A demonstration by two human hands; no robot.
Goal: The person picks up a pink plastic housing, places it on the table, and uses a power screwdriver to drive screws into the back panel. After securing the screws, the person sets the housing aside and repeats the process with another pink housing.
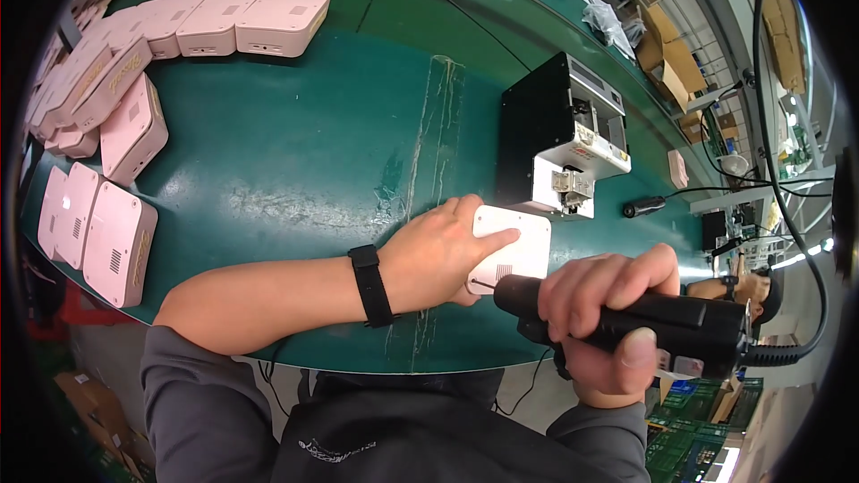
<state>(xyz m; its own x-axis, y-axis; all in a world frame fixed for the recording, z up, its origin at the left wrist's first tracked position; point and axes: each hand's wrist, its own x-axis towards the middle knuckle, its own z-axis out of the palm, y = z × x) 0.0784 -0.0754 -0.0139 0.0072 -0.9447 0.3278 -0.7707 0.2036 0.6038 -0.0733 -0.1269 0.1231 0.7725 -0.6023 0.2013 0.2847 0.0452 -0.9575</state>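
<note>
My left hand (pixel 434 246) is closed around a small white plastic box-shaped device (pixel 523 250), thumb lying across its vented face. In my right hand (pixel 608 313) is a black corded electric screwdriver (pixel 689 331), fingers wrapped round its body. Its thin bit points left and meets the device at the lower left corner, near a screw hole; whether a screw sits there is too small to tell. Just beyond the device stands a black and silver benchtop machine (pixel 559 143), possibly a screw feeder.
Pale pink box-shaped devices stand in a row (pixel 282 22) at the far left and in a group (pixel 121 241) at the near left. A second black screwdriver (pixel 644 206) lies right of the machine. The screwdriver's cable (pixel 787 215) loops up at right. Another person's arm (pixel 711 288) shows at far right.
</note>
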